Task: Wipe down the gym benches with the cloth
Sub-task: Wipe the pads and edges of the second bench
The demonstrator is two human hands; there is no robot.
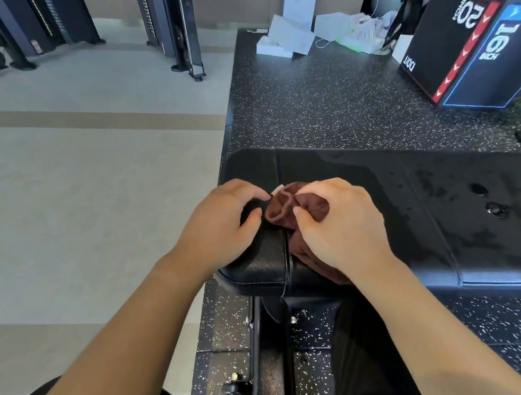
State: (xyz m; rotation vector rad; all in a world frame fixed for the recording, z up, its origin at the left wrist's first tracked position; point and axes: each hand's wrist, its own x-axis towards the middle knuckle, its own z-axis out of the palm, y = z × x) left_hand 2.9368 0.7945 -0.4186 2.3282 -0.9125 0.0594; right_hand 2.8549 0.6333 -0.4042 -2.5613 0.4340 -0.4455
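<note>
On the bench, near its left end, a brown cloth is lying bunched, much of it hiding under the right hand. That hand is pinching the cloth's folds between thumb and fingers. The left hand is resting on the pad just beside it, fingers curled, fingertips touching the cloth's edge; whether it is gripping is unclear. Beyond, a plyo box is getting cut off by the frame.

A black plyo box at far right, lying askew, shows "50" beside a red stripe and "16 INCH" on its blue-edged face.
</note>
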